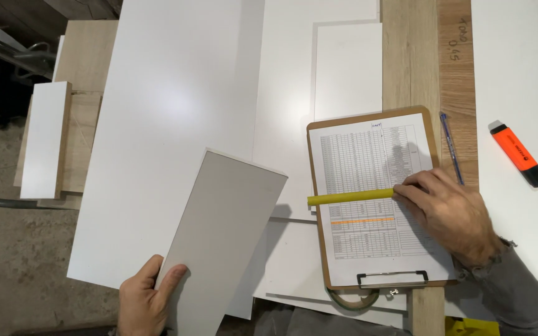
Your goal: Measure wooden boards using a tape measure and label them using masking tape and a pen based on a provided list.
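Note:
My left hand (pixel 144 302) grips the near end of a small white rectangular panel (pixel 225 230), lifted and tilted above a large white board (pixel 169 124). My right hand (pixel 449 211) holds a yellow stick (pixel 350 197) flat across a printed table sheet (pixel 368 186) on a brown clipboard (pixel 311 162). An orange highlighted row shows on the sheet just below the stick.
A blue pen (pixel 451 146) lies right of the clipboard on a wooden plank (pixel 418 56). An orange highlighter marker (pixel 519 153) rests on a white board at the right. More white panels (pixel 347 68) are stacked behind. A narrow white panel (pixel 45 140) sits at the left over the concrete floor (pixel 14 261).

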